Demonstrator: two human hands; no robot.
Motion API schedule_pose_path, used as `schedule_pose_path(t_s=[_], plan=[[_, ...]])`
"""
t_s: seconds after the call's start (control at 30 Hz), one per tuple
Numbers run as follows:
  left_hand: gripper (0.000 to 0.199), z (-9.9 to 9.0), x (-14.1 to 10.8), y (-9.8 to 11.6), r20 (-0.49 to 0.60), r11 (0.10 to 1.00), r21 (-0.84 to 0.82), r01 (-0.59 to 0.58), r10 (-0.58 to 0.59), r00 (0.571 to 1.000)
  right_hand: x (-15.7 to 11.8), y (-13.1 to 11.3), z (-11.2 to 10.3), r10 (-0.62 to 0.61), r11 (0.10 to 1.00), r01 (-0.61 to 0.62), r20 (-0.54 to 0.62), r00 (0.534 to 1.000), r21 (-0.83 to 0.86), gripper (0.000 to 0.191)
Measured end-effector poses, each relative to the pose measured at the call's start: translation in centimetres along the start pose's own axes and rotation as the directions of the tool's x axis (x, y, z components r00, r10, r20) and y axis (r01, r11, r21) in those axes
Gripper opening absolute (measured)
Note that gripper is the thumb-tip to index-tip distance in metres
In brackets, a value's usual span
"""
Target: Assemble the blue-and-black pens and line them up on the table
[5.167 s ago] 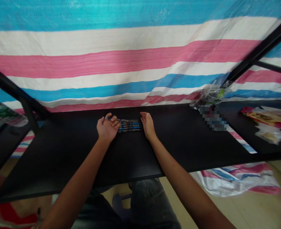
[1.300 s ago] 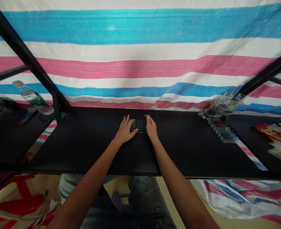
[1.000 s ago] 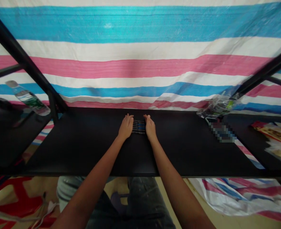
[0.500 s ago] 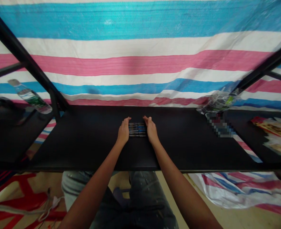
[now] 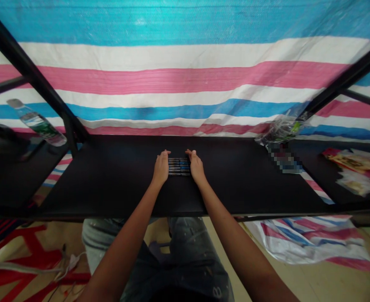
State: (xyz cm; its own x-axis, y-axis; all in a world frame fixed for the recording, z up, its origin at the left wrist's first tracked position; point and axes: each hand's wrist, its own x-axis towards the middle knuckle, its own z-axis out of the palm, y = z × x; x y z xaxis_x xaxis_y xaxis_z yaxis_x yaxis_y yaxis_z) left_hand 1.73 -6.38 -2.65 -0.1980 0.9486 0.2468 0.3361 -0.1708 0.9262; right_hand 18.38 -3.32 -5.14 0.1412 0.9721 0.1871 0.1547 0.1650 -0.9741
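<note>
Two hands bracket a small row of pens (image 5: 179,166) on the black table (image 5: 109,180). The left hand (image 5: 161,167) stands on its edge against the left ends of the pens, palm turned inward, fingers straight and held together, pointing away from the person. The right hand (image 5: 196,167) mirrors it at the right ends, also flat and upright on its little-finger side. Neither grip closes around anything: both hands are flattened, pressing toward each other with the pens squeezed between the palms.

The pens lie flat on the table, side by side and touching, forming a neat block in the middle of the tabletop, a little nearer its far edge than its near one. Each pen's long axis runs left to right, from one palm to the other, parallel to the table's far edge. The barrels look dark with blue and pale bands; which end carries the tip is too small to tell.

Behind the table hangs a striped tarp (image 5: 185,79) in blue, white and pink. A plastic water bottle (image 5: 36,123) lies tilted on a neighbouring surface at far left, well apart from the hands. A crumpled clear plastic bag (image 5: 282,128) sits near the table's far right corner, and colourful packets (image 5: 354,167) lie farther right.
</note>
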Motion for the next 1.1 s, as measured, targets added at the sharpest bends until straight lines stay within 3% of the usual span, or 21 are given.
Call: schedule_pose_path(t_s=[0.17, 0.4, 0.6, 0.8, 1.1], plan=[[0.058, 0.2, -0.1, 0.1, 0.037, 0.998, 0.059, 0.007, -0.009, 0.999, -0.1, -0.2, 0.1, 0.052, 0.992, -0.053, 0.012, 0.999, 0.117, 0.071], [0.066, 0.0, -0.7, -1.2, 0.038, 0.993, -0.103, 0.064, -0.061, 0.997, -1.7, -1.1, -0.2, 0.106, 0.94, -0.114, 0.043, 0.993, 0.321, 0.072], [0.062, -0.6, -4.1, -0.7, 0.083, 0.998, -0.056, -0.016, 0.021, 0.996, -4.5, -2.5, -1.3, 0.104, 0.951, -0.111, 0.041, 0.994, 0.289, 0.069], [0.059, -2.0, -7.4, 0.8, 0.139, 1.0, -0.011, -0.018, 0.019, 0.99, -7.9, -2.8, -1.7, 0.102, 0.961, -0.112, 0.053, 0.993, 0.253, 0.062], [0.058, -2.6, -8.9, 1.3, 0.111, 0.999, 0.016, -0.04, 0.038, 0.993, -9.9, -3.2, -2.2, 0.044, 0.99, -0.056, 0.093, 0.995, 0.132, 0.055]])
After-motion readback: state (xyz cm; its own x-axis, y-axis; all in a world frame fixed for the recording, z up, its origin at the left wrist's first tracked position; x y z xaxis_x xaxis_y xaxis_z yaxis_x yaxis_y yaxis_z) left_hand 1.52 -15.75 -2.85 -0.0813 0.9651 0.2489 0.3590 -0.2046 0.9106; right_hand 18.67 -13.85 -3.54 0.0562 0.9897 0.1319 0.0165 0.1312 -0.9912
